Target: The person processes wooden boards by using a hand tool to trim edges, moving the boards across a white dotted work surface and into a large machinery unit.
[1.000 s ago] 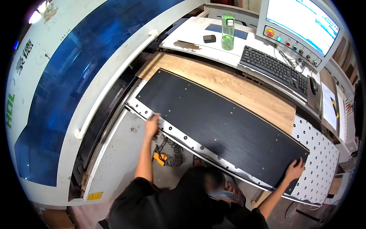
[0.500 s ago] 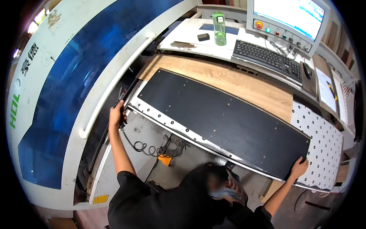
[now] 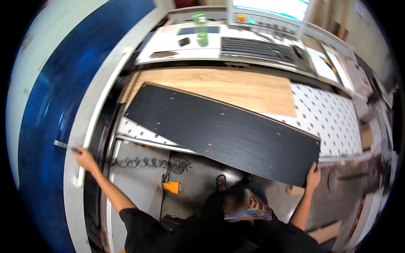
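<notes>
At the machine, right hand (image 3: 313, 175) grips the black panel (image 3: 223, 130); left hand (image 3: 84, 158) clutches a thin tool (image 3: 63, 145).

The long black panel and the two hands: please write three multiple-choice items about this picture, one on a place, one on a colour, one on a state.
1. Where is the right hand?
A. on the keyboard
B. at the near right corner of the black panel
C. on the green bottle

2. What colour is the small tool on the floor under the panel?
A. orange
B. purple
C. white

3. How does the left hand stand?
A. resting flat on the panel
B. hanging free at the person's side
C. closed on a thin metal tool, held out at the white rail of the blue machine cover

Answers:
1 B, since the fingers grip the panel's corner.
2 A, since its body shows bright orange beside the coiled cable.
3 C, since the rod sticks out of the fist to the left.
</notes>
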Demonstrator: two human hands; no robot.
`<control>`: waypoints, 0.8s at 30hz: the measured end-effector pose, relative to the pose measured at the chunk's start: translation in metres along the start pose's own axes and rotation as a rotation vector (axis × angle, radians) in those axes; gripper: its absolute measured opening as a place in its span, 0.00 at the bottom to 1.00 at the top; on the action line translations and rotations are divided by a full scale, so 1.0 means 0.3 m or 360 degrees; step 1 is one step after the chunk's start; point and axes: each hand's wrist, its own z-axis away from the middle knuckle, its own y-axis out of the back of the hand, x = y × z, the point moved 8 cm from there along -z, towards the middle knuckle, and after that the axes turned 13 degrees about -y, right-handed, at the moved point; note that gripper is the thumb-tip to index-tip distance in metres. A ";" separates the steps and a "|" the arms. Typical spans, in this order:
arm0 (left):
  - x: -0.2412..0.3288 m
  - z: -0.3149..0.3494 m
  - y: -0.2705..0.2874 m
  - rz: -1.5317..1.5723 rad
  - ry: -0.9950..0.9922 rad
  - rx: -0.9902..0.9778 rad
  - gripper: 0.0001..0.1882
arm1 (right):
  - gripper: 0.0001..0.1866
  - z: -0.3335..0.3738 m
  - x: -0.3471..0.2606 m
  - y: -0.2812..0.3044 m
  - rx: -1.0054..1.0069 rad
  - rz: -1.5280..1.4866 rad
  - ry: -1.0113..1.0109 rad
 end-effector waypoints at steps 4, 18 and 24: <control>0.256 0.156 0.197 -0.0363 -0.0508 0.0532 0.36 | 0.42 -0.010 -0.012 0.047 -0.0003 -0.0152 -0.0012; 1.759 1.666 0.485 0.1546 -0.1672 -0.1217 0.28 | 0.41 -0.609 0.527 0.274 0.0026 -0.0102 -0.0285; 2.266 2.001 0.852 0.1802 -0.2145 -0.1435 0.29 | 0.42 -0.878 1.190 0.484 0.0274 -0.0203 -0.0527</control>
